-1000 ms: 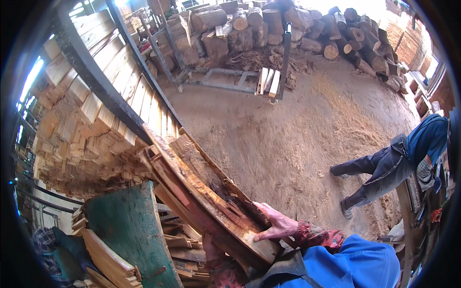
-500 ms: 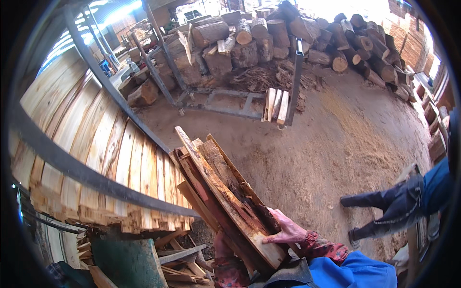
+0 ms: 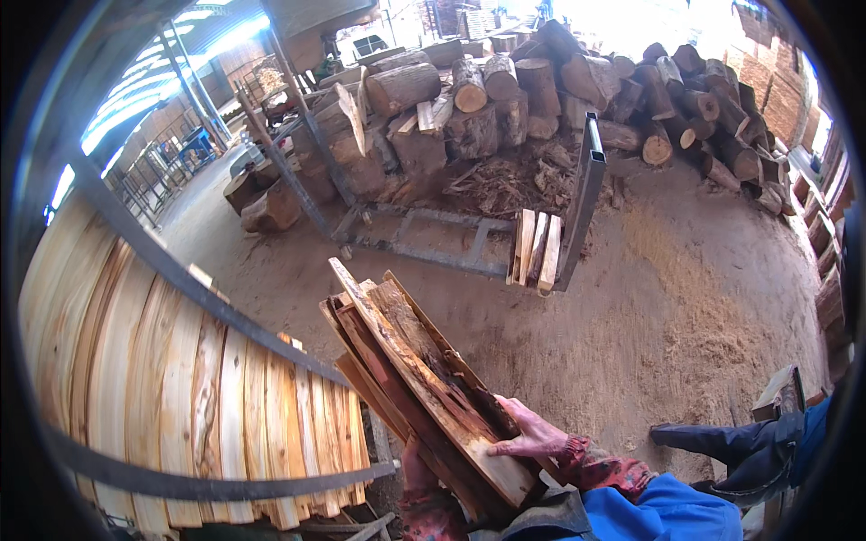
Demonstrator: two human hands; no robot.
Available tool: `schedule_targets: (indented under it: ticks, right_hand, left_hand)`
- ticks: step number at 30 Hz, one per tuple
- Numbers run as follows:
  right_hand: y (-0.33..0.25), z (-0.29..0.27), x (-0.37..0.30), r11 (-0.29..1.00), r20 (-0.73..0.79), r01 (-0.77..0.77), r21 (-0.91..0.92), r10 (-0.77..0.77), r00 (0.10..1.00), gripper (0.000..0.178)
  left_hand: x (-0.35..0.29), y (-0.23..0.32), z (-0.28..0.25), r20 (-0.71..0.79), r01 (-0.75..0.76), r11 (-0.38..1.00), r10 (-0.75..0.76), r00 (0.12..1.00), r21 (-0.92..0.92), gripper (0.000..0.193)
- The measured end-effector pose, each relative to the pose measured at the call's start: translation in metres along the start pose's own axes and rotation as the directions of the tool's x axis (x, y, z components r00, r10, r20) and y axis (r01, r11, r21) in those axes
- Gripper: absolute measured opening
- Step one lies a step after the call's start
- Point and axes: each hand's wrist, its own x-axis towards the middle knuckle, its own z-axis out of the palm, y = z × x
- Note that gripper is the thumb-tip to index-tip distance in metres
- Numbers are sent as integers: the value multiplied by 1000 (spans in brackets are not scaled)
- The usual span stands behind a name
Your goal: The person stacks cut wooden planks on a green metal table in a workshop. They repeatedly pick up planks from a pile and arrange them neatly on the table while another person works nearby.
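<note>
Board bundle (image 3: 422, 383) btwn both hands: R hand (image 3: 536, 431) fingers clamped on right edge, nr end; L hand (image 3: 418, 467) at left edge, fingers hidden, can't tell state.

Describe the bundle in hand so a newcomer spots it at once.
Find the big stack of pale planks at lower left. Just right of it, the left hand and right hand hold the bundle. Unlike the stack's planks, the bundle's boards are mostly darker, reddish brown and ragged-edged.
</note>
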Motion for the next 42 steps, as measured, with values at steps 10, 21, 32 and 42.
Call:
schedule_targets:
  ticks: [10,21,32,42]
  right_hand:
    - [26,-64,155,988,-162,-124,-94,108,981,109]
    - [62,-149,266,989,-331,-148,23,147,932,101]
    - [139,-296,369,961,-312,-248,124,275,909,95]
    - [254,-343,399,823,-308,-425,377,544,780,94]
  left_hand:
    - [204,52,24,147,221,975,-214,966,-29,50]
    - [393,56,66,172,405,910,-414,894,84,60]
    - [542,18,184,85,374,910,-393,916,179,62]
    - [666,-69,160,-32,626,770,-627,778,126,58]
